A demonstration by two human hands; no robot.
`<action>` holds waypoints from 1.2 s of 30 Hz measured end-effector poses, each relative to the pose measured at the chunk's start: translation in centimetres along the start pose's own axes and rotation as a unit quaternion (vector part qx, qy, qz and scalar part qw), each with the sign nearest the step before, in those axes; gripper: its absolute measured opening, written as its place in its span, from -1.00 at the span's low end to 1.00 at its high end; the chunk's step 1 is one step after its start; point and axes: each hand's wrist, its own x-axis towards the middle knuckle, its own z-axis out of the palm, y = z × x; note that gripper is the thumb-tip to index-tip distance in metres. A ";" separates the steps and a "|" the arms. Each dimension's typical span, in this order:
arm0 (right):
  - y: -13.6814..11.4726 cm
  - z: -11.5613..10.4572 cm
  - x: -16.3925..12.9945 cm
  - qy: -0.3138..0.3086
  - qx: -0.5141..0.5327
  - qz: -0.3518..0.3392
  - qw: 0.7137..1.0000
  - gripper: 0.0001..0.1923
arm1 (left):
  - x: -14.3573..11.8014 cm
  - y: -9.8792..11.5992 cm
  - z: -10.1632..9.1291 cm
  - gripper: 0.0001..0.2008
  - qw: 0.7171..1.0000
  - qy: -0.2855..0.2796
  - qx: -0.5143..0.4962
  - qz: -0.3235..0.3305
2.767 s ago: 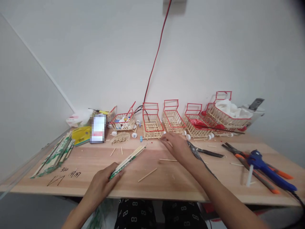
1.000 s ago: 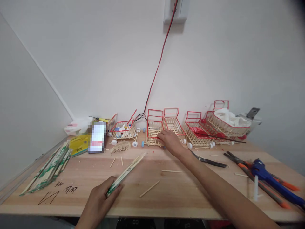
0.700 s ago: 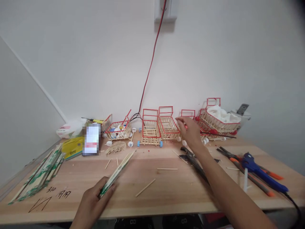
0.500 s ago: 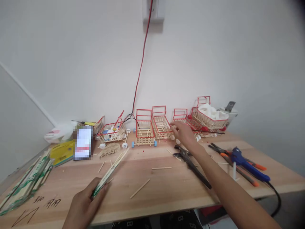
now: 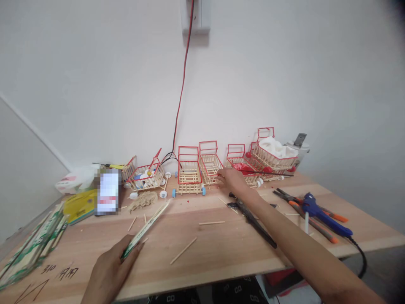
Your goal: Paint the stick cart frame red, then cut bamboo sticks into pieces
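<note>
My left hand [image 5: 109, 270] rests near the table's front edge, shut on a packet of chopsticks [image 5: 146, 228] in a green-and-white sleeve that points up and to the right. My right hand [image 5: 233, 180] reaches far back, fingers spread, touching the lower right corner of a small stick cart with a red frame [image 5: 209, 166]. Another such cart [image 5: 189, 174] with blue wheels stands just left of it, and a third [image 5: 241, 164] holding something red stands to the right.
Black pliers [image 5: 251, 218] lie under my right forearm. A blue glue gun [image 5: 325, 213] and orange-handled cutters [image 5: 311, 219] lie at right. Loose sticks [image 5: 182, 251] lie mid-table. More chopstick packets [image 5: 30, 247], a yellow box [image 5: 79, 204] and a phone [image 5: 108, 192] are at left.
My right hand went from the blue-wheeled cart to the carts further right, then came back down to the second cart's corner. The view shifted right. My left hand kept its hold.
</note>
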 end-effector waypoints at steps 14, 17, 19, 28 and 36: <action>-1.5 -5.0 -2.4 0.049 -0.065 0.050 0.995 -0.75 | -0.4 -0.4 0.3 -0.72 1.000 0.004 -0.001 0.008; -1.3 -7.0 -2.8 0.056 -0.073 0.065 0.994 -0.79 | -0.3 -0.4 0.4 -0.72 1.000 0.002 -0.006 0.009; -1.0 -8.2 -3.0 0.083 -0.057 0.059 0.993 -0.81 | -0.3 -0.3 0.4 -0.72 1.000 -0.001 -0.009 0.010; -3.7 -11.1 -2.3 0.144 0.037 0.001 0.989 -0.82 | -0.5 -0.6 0.5 -0.72 1.000 -0.006 -0.009 0.014; -8.0 -10.3 0.3 0.111 0.015 -0.024 0.993 -0.79 | -0.7 -1.2 1.0 -0.72 0.999 0.037 0.031 0.023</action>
